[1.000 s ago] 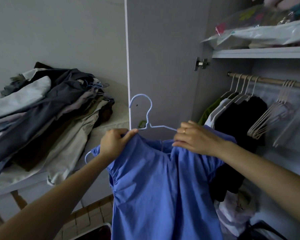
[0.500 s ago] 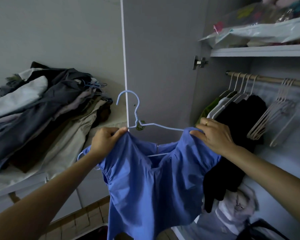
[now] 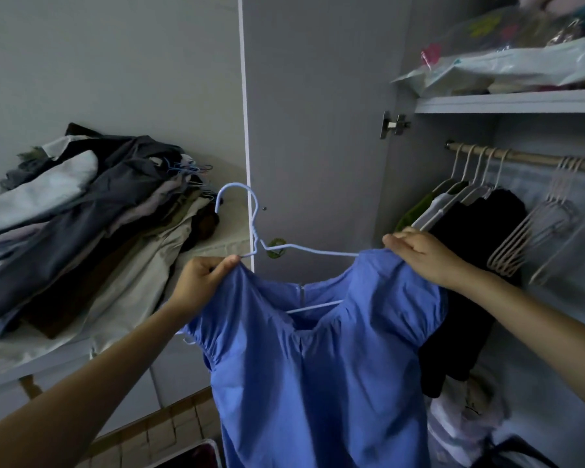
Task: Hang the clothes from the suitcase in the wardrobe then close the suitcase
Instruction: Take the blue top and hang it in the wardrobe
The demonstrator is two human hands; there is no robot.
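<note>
Open wardrobe (image 3: 507,103) behind, blue dress (image 3: 318,366) hanging lengthwise downward, hanger (image 3: 304,249) hook upward, fingers of both hands pinching its shoulders

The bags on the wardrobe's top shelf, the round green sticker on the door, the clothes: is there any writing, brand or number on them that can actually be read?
None can be read.
Plastic bags on the shelf: pink and green printed patches, too blurred to tell whether they are letters.
Green sticker on the wardrobe door: no legible text.
Blue garment, light blue hanger and piled clothes: no label or print visible.
</note>
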